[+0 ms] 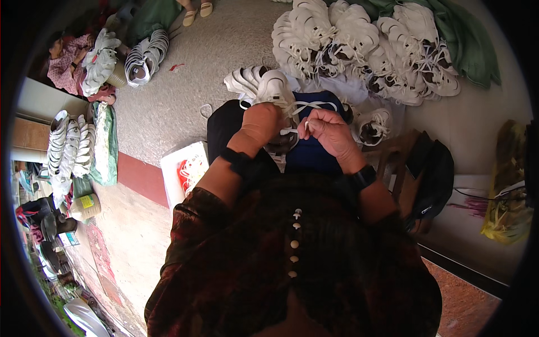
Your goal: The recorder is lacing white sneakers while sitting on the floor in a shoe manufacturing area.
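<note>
A white shoe upper rests over my lap, with a fan of more white uppers just beyond it. My left hand is closed at the side of that upper, its fingertips mostly hidden behind the back of the hand. To its right, my right hand pinches a white shoelace between bent fingers. The lace runs across from the upper toward the right hand. Another loop of white lace lies over the dark blue cloth on my lap.
Heaped white shoe uppers lie at the far right beside green sacking. At far left a person sits with stacked uppers. A white box with laces stands left of my lap; a black bag is at right.
</note>
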Action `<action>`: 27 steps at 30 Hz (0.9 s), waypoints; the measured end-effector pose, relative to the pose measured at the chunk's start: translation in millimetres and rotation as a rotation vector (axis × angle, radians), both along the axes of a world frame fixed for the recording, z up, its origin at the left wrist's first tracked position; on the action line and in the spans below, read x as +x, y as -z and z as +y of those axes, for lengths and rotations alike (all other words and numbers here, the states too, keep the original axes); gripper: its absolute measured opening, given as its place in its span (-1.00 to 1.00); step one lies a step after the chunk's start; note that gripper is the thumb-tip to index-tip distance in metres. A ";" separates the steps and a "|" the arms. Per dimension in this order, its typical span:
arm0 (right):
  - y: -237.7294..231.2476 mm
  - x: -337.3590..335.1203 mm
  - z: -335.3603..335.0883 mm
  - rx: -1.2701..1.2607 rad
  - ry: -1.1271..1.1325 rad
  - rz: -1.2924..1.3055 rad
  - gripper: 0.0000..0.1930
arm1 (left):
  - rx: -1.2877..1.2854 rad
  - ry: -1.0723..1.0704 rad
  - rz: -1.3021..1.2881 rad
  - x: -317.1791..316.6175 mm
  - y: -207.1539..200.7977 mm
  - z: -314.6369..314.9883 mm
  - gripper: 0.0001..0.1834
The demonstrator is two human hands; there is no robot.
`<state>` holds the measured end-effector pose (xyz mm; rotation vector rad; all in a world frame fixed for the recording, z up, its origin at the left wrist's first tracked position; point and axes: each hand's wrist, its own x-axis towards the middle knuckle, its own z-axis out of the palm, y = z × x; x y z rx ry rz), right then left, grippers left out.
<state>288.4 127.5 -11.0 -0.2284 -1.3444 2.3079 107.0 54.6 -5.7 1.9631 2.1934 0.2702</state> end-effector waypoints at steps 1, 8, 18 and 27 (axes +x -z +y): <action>-0.4 -0.1 -0.3 0.075 -0.014 -0.057 -0.81 | -0.004 0.005 0.005 4.2 2.1 3.4 -0.83; 14.8 21.5 17.3 0.431 0.182 -0.336 -0.80 | -0.098 -0.007 0.231 1.8 -9.7 1.5 -0.88; 19.9 109.1 65.2 0.797 0.496 -0.767 -0.84 | -0.165 -0.422 0.217 -125.5 -17.3 -120.3 -0.87; 15.6 130.6 89.0 1.558 0.629 -0.788 -0.95 | 0.015 -0.516 -0.177 -146.1 7.8 -158.8 -0.93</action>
